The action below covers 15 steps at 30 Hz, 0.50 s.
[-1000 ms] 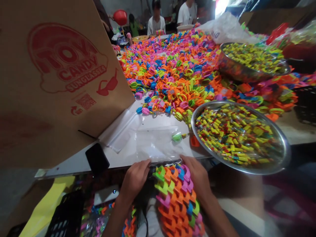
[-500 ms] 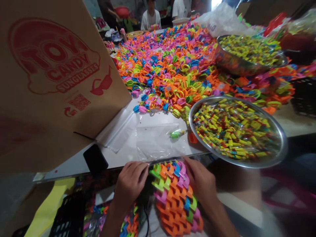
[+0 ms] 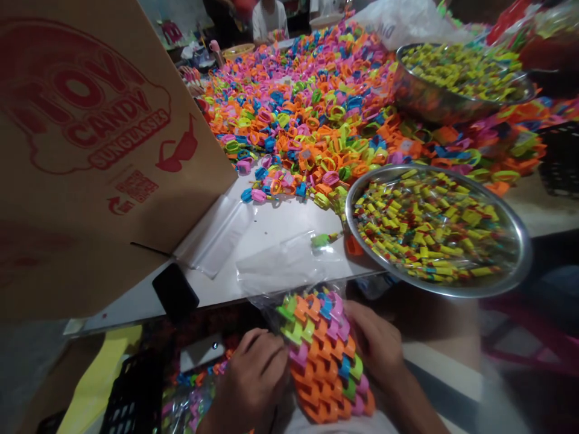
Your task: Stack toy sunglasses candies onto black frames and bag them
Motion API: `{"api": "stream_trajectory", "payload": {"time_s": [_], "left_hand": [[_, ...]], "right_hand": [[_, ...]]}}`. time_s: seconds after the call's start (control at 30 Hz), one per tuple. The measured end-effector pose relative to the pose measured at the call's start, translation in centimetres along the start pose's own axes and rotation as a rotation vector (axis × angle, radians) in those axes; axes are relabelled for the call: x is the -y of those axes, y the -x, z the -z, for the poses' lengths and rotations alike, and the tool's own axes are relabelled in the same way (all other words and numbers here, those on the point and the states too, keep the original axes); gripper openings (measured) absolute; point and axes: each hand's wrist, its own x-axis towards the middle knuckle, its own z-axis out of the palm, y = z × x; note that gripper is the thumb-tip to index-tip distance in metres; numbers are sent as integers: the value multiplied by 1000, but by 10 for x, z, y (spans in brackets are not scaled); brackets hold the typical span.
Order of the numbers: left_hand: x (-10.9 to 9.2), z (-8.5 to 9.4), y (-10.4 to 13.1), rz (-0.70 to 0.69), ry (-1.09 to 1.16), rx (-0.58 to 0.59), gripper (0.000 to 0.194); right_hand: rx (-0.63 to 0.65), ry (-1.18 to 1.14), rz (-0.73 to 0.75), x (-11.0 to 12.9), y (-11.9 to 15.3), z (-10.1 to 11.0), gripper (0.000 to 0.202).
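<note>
A clear plastic bag packed with rows of orange, pink, green and blue plastic pieces [image 3: 323, 355] lies below the table's front edge, in front of my body. My left hand [image 3: 257, 374] is at the left side of the bag with its fingers curled; whether it grips the plastic is hidden. My right hand [image 3: 377, 343] holds the bag's upper right side, its fingertips partly hidden behind the edge. Just above, a flat clear bag [image 3: 280, 262] lies on the white table [image 3: 221, 286], beside a small green piece [image 3: 321, 240].
A large cardboard box [image 3: 104, 241] stands at the left, near a black phone [image 3: 175, 290]. Colourful pieces [image 3: 307, 114] cover the far table. Two metal bowls, one nearer [image 3: 520, 265] and one farther [image 3: 420, 108], hold yellow wrapped items. A person [image 3: 270, 21] is at the back.
My left hand has moved down from the bag's upper left corner. The bag's top now spreads loosely onto the table edge, and the flat clear bag has shifted.
</note>
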Motion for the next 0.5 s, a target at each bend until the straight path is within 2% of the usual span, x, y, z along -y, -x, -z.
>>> {"api": "stream_trajectory", "payload": {"time_s": [0.1, 0.27, 0.37, 0.5], "left_hand": [[0, -6, 16, -73, 47, -17, 18], [1, -18, 28, -165, 89, -36, 22], [7, -31, 30, -118, 91, -73, 18], [20, -48, 25, 38, 51, -153, 13]], "right_hand": [[19, 23, 132, -7, 19, 7, 44], [130, 123, 211, -8, 33, 18, 32], [168, 131, 229, -14, 29, 22, 26], [154, 81, 231, -23, 8, 16, 17]]}}
